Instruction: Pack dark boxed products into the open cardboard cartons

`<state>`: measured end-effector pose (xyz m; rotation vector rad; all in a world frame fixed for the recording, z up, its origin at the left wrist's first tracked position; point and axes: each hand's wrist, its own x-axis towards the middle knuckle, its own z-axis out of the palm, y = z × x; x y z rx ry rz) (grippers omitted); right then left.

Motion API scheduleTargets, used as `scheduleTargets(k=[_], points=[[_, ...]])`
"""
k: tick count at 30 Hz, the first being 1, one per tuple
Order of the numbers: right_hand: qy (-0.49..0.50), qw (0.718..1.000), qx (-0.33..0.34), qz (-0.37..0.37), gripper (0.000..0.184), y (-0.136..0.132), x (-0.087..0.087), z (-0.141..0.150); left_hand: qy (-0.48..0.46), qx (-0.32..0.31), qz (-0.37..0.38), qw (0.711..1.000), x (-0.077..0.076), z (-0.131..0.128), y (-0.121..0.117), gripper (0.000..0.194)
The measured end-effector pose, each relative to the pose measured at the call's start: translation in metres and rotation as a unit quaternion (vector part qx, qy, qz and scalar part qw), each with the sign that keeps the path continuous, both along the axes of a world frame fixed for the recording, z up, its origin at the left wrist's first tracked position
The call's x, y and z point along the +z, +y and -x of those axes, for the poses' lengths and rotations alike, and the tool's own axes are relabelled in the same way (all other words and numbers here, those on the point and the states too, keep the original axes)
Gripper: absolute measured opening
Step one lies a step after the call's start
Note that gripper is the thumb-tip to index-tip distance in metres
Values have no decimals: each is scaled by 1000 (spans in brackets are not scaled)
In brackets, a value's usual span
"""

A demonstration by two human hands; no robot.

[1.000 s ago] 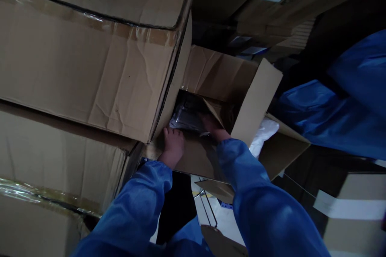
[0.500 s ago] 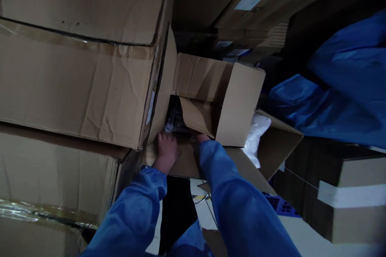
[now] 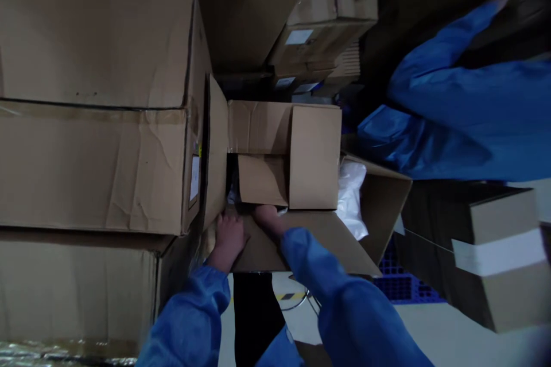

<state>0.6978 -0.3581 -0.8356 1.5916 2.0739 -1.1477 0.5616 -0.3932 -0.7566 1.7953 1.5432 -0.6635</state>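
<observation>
An open cardboard box (image 3: pixel 316 157) stands in front of me with its flaps half folded over the opening. My left hand (image 3: pixel 228 235) rests on the box's near flap at the left, fingers curled over the edge. My right hand (image 3: pixel 269 218) reaches under an inner flap (image 3: pixel 262 179) into the opening; its fingers are hidden. A sliver of plastic-wrapped contents (image 3: pixel 233 194) shows in the dark gap. Both my sleeves are blue.
Large taped cartons (image 3: pixel 94 126) are stacked at my left, more boxes behind. Another person in blue (image 3: pixel 451 120) stands at the right. A white bag (image 3: pixel 350 195) lies in a second open box. A taped box (image 3: pixel 499 252) and a blue pallet (image 3: pixel 400 281) sit lower right.
The box's flaps have come down over the opening, hiding the wrapped contents. My right hand has drawn back toward the near edge. The view has shifted, showing more of the stack.
</observation>
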Motion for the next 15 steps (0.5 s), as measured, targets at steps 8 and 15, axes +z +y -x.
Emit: scheduleTargets(k=[8, 15], points=[[-39, 994, -80, -59, 35, -67, 129, -74, 1, 105, -136, 985, 28, 10, -24, 34], [-95, 989, -112, 0, 27, -103, 139, -83, -158, 125, -332, 922, 49, 7, 9, 44]])
